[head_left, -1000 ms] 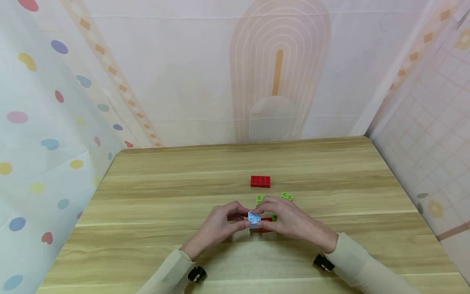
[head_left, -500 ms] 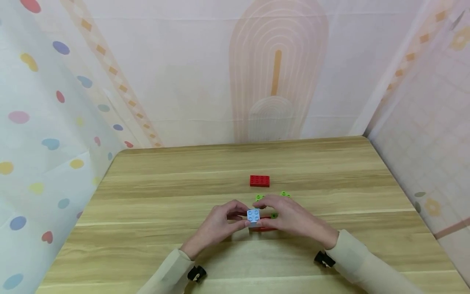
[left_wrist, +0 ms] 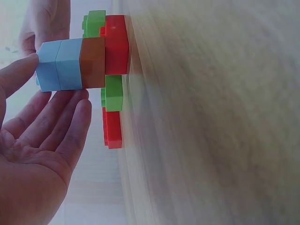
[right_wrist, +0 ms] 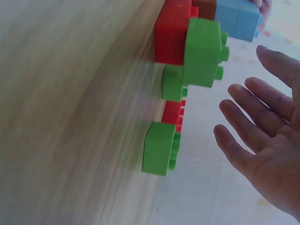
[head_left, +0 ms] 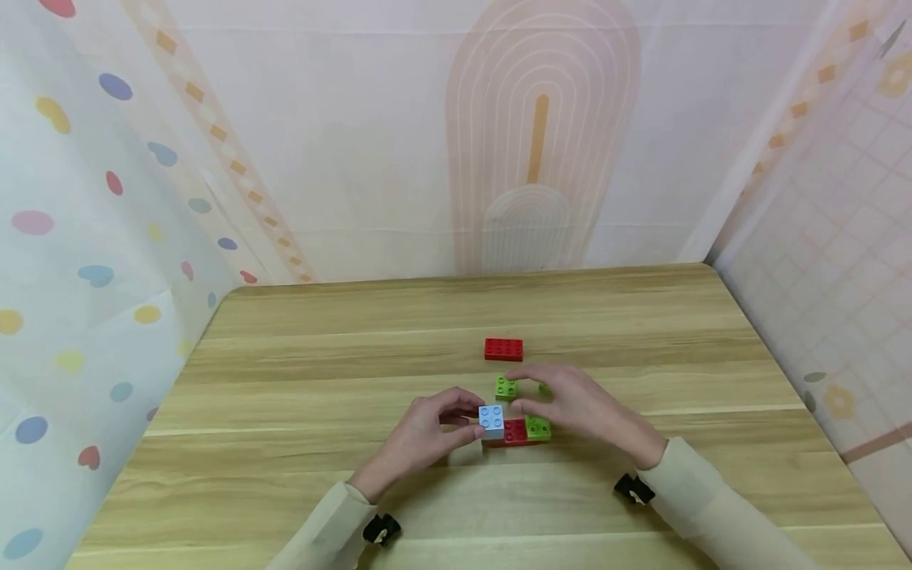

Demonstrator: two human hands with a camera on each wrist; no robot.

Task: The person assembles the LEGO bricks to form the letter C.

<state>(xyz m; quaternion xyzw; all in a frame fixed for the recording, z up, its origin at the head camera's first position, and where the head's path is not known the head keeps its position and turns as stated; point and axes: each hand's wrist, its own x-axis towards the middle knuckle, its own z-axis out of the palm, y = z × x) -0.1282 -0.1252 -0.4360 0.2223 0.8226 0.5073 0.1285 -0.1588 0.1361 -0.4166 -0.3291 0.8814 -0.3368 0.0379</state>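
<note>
My left hand [head_left: 427, 431] pinches two stacked light blue bricks [left_wrist: 69, 64] between thumb and fingers. They sit on an orange-brown brick [left_wrist: 93, 63], which stands on the left end of a long red brick [head_left: 514, 431]. On that red brick's right end is a green brick [right_wrist: 202, 52], with bare red studs between. My right hand [head_left: 580, 408] holds nothing; its fingers are spread behind and to the right of the build. A loose green brick [head_left: 506, 388] lies near its fingertips. Another green brick [right_wrist: 158, 149] is mostly hidden by this hand in the head view.
Farther back on the wooden table [head_left: 321, 380] lies a second long red brick [head_left: 503, 349]. Patterned cloth [head_left: 370, 158] hangs behind the table and along both sides. Each wrist carries a black camera strap [head_left: 382, 530].
My right hand has let go of the light blue bricks and drawn back to the right and away, uncovering the green brick and red studs. The left hand stays on the light blue bricks.
</note>
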